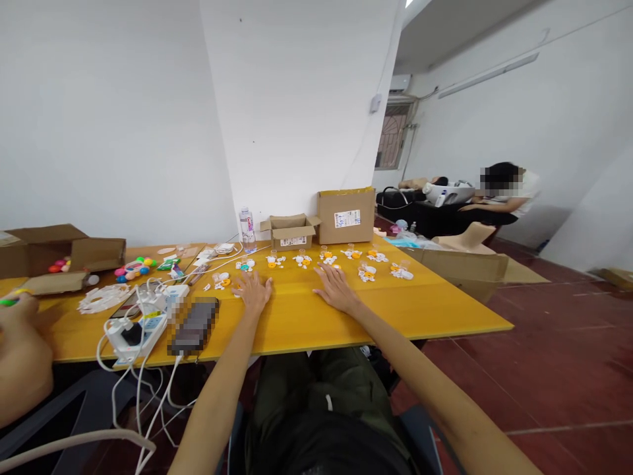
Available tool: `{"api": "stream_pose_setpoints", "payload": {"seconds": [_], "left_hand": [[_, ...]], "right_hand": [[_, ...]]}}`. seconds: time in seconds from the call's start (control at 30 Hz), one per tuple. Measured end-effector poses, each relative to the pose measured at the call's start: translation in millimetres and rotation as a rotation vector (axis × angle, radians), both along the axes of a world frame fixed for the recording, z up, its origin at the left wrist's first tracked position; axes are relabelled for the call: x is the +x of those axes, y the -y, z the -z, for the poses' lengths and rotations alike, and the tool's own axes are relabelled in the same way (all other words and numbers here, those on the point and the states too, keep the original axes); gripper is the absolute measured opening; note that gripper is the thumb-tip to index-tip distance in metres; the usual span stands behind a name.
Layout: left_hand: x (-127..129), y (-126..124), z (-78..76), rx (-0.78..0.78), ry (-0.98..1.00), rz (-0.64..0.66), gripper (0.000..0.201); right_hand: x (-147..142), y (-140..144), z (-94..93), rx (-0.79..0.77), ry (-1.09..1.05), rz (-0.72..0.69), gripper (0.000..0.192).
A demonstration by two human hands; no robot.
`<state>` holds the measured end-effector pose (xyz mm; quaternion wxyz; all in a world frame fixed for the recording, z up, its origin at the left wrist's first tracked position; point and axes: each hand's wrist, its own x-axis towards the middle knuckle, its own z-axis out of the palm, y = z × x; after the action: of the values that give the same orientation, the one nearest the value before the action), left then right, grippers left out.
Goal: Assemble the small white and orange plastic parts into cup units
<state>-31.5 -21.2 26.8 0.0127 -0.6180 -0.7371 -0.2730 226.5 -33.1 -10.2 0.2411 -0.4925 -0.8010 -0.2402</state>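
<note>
My left hand (pixel 254 292) lies flat on the yellow tabletop (pixel 291 323), fingers spread, its fingertips by small white plastic parts. A group of white and orange parts (pixel 221 282) sits just to its left, and white and teal parts (pixel 246 264) lie beyond it. My right hand (pixel 336 288) also rests flat with fingers apart. Its fingertips reach a cluster of white and orange pieces (pixel 327 258). Several similar small clusters, such as the white and orange parts (pixel 366 272), are spread in rows across the table. Neither hand holds anything.
A small open carton (pixel 291 232), a larger cardboard box (pixel 346 221) and a water bottle (pixel 247 231) stand at the back. On the left are a phone (pixel 195 324), a power strip (pixel 143 336) with cables, and another person's hand (pixel 22 336). Another person (pixel 514 191) sits far right.
</note>
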Motion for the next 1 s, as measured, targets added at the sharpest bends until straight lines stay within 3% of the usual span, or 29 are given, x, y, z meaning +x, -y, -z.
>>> {"api": "stream_pose_setpoints", "payload": {"seconds": [0.17,0.3,0.77,1.0], "left_hand": [[2,0,-0.4,-0.02,-0.045,-0.019,0.051],[3,0,0.6,-0.02,-0.098,0.056,0.045],[17,-7,12.3,-0.077,-0.181,0.6,0.034],[19,-11,12.3,-0.044,-0.147,0.811,0.043]], "right_hand": [[1,-2,3.0,-0.022,-0.044,0.026,0.055],[1,-1,3.4,-0.04,-0.053,0.054,0.054],[3,-9,11.0,-0.005,-0.041,0.13,0.05],[-23,-13,5.5,0.061,0.164,-0.048,0.052]]}}
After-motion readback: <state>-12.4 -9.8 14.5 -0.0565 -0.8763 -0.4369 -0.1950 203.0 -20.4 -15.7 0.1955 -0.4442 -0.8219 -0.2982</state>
